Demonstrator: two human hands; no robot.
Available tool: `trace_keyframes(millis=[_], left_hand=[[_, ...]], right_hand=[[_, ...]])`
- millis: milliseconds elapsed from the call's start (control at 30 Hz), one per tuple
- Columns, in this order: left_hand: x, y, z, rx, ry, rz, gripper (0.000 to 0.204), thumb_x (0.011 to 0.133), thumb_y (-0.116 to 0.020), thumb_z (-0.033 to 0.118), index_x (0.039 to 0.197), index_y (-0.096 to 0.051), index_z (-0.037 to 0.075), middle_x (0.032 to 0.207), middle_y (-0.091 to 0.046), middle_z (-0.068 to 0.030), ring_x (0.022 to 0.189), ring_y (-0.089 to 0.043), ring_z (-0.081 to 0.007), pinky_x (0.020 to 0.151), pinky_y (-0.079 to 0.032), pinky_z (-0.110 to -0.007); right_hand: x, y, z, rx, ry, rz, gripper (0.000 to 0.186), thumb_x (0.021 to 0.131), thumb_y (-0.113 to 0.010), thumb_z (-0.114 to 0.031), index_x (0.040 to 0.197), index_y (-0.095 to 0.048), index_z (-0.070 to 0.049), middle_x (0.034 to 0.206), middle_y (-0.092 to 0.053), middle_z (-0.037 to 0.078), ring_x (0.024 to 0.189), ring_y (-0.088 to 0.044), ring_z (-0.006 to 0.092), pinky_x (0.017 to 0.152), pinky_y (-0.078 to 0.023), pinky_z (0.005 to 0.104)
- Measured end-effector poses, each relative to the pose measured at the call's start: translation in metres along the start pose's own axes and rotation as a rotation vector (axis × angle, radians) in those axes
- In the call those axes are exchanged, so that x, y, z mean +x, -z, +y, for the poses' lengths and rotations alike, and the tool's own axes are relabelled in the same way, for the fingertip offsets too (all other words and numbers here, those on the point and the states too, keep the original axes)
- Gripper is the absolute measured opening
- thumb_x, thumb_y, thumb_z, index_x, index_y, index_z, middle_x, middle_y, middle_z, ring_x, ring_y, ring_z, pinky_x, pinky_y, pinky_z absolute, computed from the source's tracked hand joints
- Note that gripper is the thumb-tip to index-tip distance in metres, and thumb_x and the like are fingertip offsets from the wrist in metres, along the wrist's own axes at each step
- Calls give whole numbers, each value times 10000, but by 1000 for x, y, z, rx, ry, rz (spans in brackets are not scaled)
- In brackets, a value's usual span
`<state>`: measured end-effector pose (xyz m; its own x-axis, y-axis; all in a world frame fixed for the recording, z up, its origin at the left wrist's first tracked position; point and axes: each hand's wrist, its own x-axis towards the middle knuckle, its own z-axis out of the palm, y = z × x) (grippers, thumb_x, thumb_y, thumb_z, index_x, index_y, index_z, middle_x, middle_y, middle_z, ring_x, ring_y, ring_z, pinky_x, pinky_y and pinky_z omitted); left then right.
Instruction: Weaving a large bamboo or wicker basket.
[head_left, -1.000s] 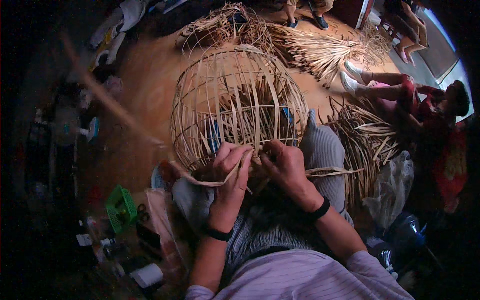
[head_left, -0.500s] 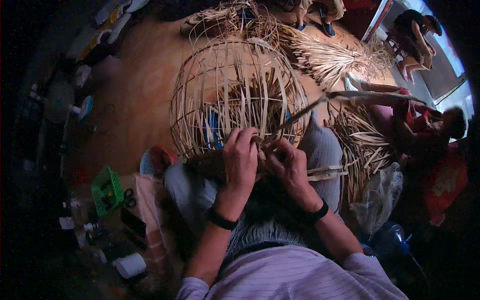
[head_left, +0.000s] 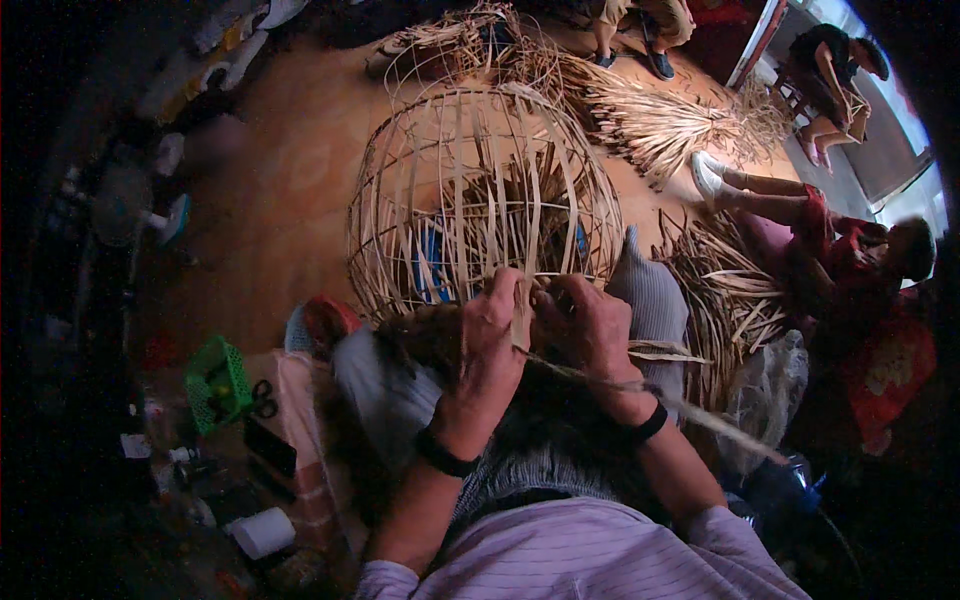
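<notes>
A round, open basket frame (head_left: 459, 150) of pale, thin ribs stands in front of my knees, its near edge at my hands. My left hand (head_left: 487, 335) is closed on a flat, pale plant-fibre strip (head_left: 521, 318) that hangs over its fingers. The strip's long tail (head_left: 722, 428) runs down to the right across my right wrist. My right hand (head_left: 597, 330) is curled beside the left at the basket's near edge; whatever its fingertips pinch is hidden. Through the ribs, dark stalks and a blue thing (head_left: 430, 262) show.
Bundles of dried stalks (head_left: 725, 290) lie to the right, with more stalks (head_left: 650, 115) beyond the basket. At left are a green plastic basket (head_left: 217, 385), black scissors (head_left: 264, 398) and a white cup-like roll (head_left: 262, 532). People sit at far right; a clear plastic bag (head_left: 770, 385) lies nearer.
The strip's tail has swung from the upper right down to the lower right, over my right wrist. Both hands have shifted slightly, with the strip now lying over the left fingers.
</notes>
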<state>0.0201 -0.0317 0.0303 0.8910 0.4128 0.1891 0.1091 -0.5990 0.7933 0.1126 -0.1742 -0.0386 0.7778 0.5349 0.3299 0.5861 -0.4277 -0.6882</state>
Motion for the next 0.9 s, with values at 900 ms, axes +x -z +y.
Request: trace_keyframes(millis=[900], left_hand=[[-9,-27,-18,-131,101,21,231,1047,-473,46,1231,-602,-5,1005,-625,-174,973,-626,-294,925,-502,-398]], right_hand=[[1,-19,29,-177,72,-70,340,934,-632,-68,1266,-618,-138,1158,-665,127,836,-734,382,637,-592,462]])
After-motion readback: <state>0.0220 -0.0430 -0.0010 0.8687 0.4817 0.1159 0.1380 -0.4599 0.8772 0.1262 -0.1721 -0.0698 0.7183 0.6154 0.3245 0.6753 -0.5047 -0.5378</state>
